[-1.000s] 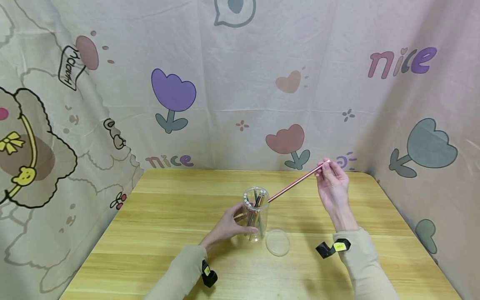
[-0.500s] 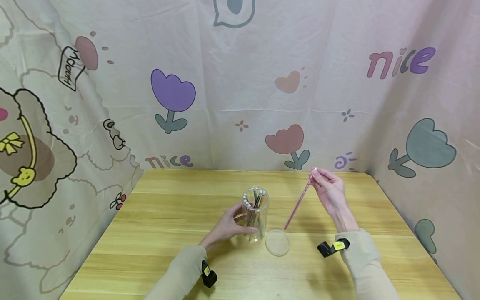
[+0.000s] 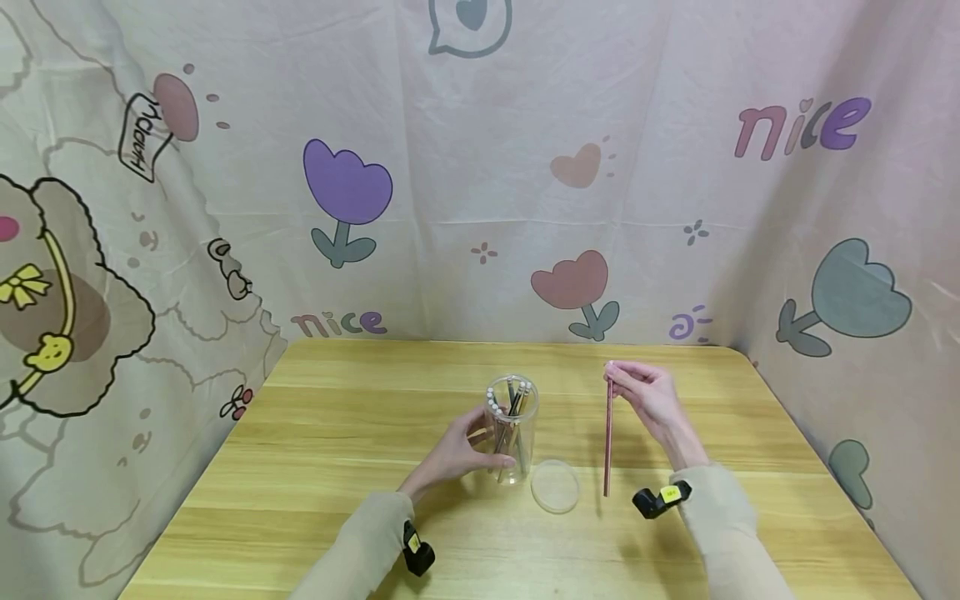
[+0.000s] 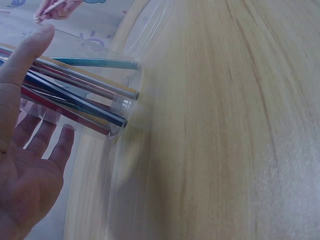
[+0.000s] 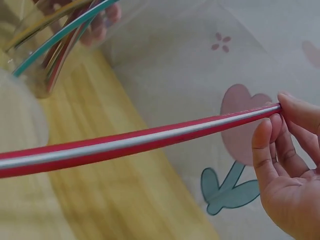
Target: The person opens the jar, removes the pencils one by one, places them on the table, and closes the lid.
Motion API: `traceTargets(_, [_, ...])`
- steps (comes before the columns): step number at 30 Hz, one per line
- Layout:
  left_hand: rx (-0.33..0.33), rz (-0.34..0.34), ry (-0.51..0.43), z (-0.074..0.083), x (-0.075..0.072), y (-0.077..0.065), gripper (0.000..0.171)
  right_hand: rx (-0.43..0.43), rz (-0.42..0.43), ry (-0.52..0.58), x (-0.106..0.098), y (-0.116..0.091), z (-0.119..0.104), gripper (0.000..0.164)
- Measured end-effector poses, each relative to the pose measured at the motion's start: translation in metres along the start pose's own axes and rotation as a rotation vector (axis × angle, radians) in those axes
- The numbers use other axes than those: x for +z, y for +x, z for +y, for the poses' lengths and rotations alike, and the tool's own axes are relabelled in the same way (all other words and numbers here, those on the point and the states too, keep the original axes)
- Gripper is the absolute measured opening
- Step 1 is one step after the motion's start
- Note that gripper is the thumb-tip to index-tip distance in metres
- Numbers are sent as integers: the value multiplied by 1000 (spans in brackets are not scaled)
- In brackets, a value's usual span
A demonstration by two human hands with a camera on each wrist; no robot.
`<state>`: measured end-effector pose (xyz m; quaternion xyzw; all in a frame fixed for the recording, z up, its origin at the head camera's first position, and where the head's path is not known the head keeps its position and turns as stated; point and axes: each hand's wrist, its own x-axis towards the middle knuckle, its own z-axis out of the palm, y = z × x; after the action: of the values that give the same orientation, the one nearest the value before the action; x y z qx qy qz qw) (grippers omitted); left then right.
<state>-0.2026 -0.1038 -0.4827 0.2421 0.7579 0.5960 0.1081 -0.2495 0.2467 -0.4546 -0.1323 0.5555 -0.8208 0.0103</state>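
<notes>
My left hand [image 3: 452, 454] holds a clear cylindrical jar [image 3: 527, 446] upright on the table, thumb on the near side and fingers behind it. Several pencils [image 4: 80, 100] in blue, red, teal and gold lean inside, their white ends up at the rim. To the right, my right hand [image 3: 651, 400] pinches a red pencil [image 3: 608, 442] with silver stripes [image 5: 150, 138] by its white-tipped top end. This pencil hangs almost straight down, right of the jar. Between jar and pencil, a clear round lid [image 3: 556, 487] lies flat.
The wooden table [image 3: 315, 517] has its back edge against a printed cloth [image 3: 480, 167] with flowers and lettering. Cloth also hangs along both sides. Black wrist cameras [image 3: 417, 550] sit on both sleeves.
My right hand has come down and to the left, and the red pencil has swung from slanting toward the jar's rim to hanging upright beyond the lid. Left hand and jar stay put.
</notes>
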Motion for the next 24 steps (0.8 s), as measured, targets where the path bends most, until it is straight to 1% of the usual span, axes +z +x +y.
traceTargets(1, [-1, 0, 1, 0, 0, 0, 78, -5, -15, -11, -10, 3, 10, 20])
traceTargets(3, [-3, -1, 4, 0, 0, 0, 78, -6, -49, 16, -24, 7, 26, 22])
traceTargets(5, [-6, -3, 4, -1, 0, 0, 78, 2, -53, 11, -41, 13, 45, 25])
traceTargets(8, [-5, -6, 2, -1, 0, 0, 78, 44, -29, 5, -50, 16, 58, 29])
traceTargets(10, [-3, -5, 1, -1, 0, 0, 79, 66, -9, -24, -54, 18, 65, 32])
traceTargets(12, [-3, -5, 1, -1, 0, 0, 79, 86, 5, -35, -51, 17, 66, 34])
traceTargets(16, [-5, -4, 5, -1, 0, 0, 79, 121, 24, -92, -41, 11, 59, 28])
traceTargets(20, [0, -3, 5, -1, 0, 0, 79, 167, 39, -143, -19, 1, 43, 18])
traceTargets(24, [3, -1, 4, -1, 0, 0, 79, 233, 101, -174, -1, -5, 33, 12])
